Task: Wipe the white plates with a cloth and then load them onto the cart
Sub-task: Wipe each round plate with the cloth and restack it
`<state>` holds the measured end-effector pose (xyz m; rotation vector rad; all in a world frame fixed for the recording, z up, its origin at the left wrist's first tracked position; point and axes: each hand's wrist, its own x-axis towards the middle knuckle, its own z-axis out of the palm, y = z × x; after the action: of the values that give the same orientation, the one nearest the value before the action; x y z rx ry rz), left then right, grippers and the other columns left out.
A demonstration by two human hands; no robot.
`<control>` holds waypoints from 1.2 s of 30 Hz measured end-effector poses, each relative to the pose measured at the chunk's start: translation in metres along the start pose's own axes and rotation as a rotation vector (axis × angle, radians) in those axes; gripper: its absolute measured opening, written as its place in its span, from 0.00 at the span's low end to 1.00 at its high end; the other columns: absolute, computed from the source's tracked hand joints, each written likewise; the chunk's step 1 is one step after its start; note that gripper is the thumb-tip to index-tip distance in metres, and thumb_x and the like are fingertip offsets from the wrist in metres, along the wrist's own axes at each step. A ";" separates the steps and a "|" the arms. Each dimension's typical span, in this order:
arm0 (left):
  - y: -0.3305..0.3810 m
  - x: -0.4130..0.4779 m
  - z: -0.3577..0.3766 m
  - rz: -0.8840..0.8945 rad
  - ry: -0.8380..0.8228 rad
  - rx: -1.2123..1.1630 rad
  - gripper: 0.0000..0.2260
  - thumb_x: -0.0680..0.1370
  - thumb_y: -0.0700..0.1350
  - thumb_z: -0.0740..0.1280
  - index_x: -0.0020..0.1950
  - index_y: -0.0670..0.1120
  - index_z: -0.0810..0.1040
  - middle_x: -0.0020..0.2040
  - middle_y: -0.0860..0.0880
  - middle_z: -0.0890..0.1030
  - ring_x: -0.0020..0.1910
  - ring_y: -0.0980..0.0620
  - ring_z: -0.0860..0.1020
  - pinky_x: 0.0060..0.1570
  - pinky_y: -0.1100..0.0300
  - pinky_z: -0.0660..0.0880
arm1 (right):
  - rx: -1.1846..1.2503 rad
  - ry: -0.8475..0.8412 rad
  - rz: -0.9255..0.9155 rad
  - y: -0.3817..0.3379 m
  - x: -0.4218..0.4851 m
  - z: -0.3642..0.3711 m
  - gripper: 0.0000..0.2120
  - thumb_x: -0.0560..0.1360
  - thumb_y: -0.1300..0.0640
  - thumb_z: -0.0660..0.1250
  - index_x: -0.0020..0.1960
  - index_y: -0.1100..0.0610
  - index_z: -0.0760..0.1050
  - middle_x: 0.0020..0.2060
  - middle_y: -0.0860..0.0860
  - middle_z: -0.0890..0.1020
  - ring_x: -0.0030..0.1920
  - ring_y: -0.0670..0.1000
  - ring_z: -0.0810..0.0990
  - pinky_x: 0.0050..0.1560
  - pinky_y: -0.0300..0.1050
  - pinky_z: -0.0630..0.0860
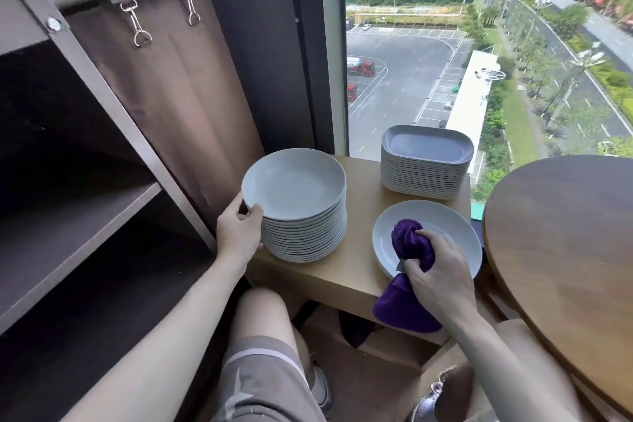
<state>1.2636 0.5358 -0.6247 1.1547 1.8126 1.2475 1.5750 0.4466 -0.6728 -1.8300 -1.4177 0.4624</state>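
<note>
The narrow wooden worktop (363,181) runs along the window (411,79) and is hemmed in on both sides. The cart (68,233) stands to the left with its dark shelves open toward the person. A round wooden table (565,233) is on the right, its curved edge just beside the worktop's right end. A brown fabric bag (178,96) hangs from the cart's rail, just behind the worktop's left end.

A tall stack of round white plates (298,202) sits at the worktop's left end, its side reaching the left edge. A stack of rounded-rectangular plates (426,161) stands at the back right, against the glass. Bare wood shows between the two stacks.

A single round plate (445,216) lies at the near right, its near rim jutting past the front edge. It is glossy, shallow and plain white.

The left hand (238,233) grips the left side of the round stack, thumb hooked over the top plate's rim. The right hand (442,271) is clenched round a bunched purple cloth (409,240). It presses the cloth's wad into the single plate's well, and the cloth's tail hangs below the worktop's front edge.
</note>
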 end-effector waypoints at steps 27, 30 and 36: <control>-0.033 -0.062 0.164 -0.263 -0.925 0.076 0.44 0.79 0.40 0.70 0.80 0.73 0.47 0.60 0.45 0.82 0.53 0.47 0.82 0.56 0.47 0.83 | -0.362 -0.467 -0.043 0.037 0.021 0.012 0.31 0.75 0.49 0.66 0.76 0.44 0.62 0.73 0.46 0.67 0.71 0.56 0.61 0.72 0.52 0.63; -0.034 -0.058 0.166 -0.270 -0.983 0.009 0.43 0.80 0.39 0.69 0.80 0.72 0.49 0.61 0.43 0.82 0.50 0.46 0.81 0.51 0.48 0.80 | -0.411 -0.483 -0.163 0.034 0.034 0.015 0.29 0.75 0.52 0.67 0.75 0.46 0.68 0.74 0.46 0.68 0.71 0.59 0.63 0.73 0.53 0.63; -0.048 -0.062 0.173 -0.220 -0.977 -0.062 0.39 0.82 0.36 0.63 0.80 0.70 0.51 0.68 0.46 0.80 0.55 0.47 0.84 0.51 0.50 0.83 | -0.566 -0.521 -0.303 0.028 0.060 0.033 0.28 0.76 0.54 0.68 0.75 0.47 0.68 0.73 0.47 0.68 0.71 0.63 0.62 0.66 0.60 0.69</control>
<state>1.4237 0.5356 -0.7267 1.1852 1.0970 0.4450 1.5899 0.5114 -0.7056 -1.9435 -2.3335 0.4256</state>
